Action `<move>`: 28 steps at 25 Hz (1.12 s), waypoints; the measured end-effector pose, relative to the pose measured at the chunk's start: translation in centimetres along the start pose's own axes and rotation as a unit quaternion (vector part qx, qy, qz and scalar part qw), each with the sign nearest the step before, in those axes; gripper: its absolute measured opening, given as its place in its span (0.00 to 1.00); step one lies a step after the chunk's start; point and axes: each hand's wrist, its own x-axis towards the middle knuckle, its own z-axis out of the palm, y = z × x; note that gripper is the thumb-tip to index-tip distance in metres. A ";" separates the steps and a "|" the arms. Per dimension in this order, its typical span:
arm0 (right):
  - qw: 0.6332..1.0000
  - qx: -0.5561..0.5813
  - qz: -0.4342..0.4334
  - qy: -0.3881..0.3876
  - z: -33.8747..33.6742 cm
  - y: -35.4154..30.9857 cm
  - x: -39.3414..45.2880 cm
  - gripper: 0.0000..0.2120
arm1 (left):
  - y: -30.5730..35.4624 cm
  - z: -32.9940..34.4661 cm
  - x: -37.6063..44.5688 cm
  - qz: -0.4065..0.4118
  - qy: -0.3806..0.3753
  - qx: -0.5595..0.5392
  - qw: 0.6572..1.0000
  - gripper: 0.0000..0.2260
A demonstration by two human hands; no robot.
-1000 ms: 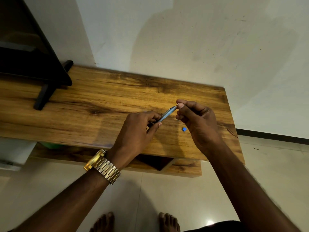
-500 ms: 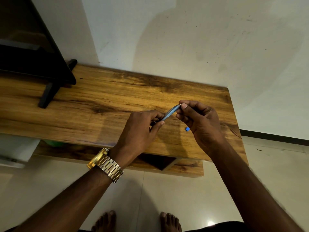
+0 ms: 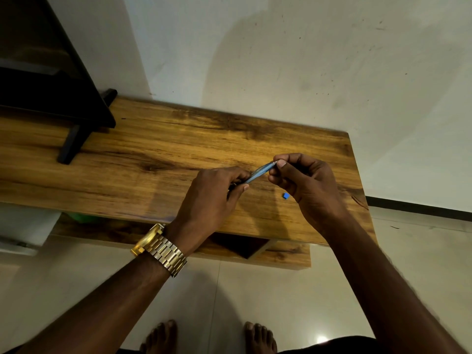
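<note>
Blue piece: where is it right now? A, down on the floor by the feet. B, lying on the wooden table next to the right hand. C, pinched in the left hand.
B: the blue piece lies on the table beside the right hand, which pinches the pen.

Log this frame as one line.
left hand holds slim blue plastic pen | right hand pinches its far end | small blue plastic piece lies on wooden table

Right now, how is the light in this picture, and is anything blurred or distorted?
Head view: a broad soft shadow on the white wall; a small glare spot on the pale floor tiles; the wide lens skews the brown wooden table; the thin blue pen looks slightly soft.
</note>
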 end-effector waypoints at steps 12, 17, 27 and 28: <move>0.987 -0.159 -0.020 -0.031 -1.2 -1.2 -0.6 0.08 | -0.4 -0.3 0.0 0.027 -0.008 0.065 0.997 0.13; 0.990 -0.124 -0.011 -0.066 -1.2 -1.5 -0.8 0.13 | -0.5 -0.5 -0.1 0.024 -0.022 0.042 0.999 0.12; 0.883 -0.431 -0.062 0.178 -3.4 0.3 0.2 0.08 | -0.1 -0.8 0.4 -0.093 0.042 -0.121 0.987 0.07; 0.867 -0.469 -0.074 0.151 -2.8 0.6 0.4 0.08 | 0.0 -0.8 0.4 -0.096 0.041 -0.124 0.987 0.07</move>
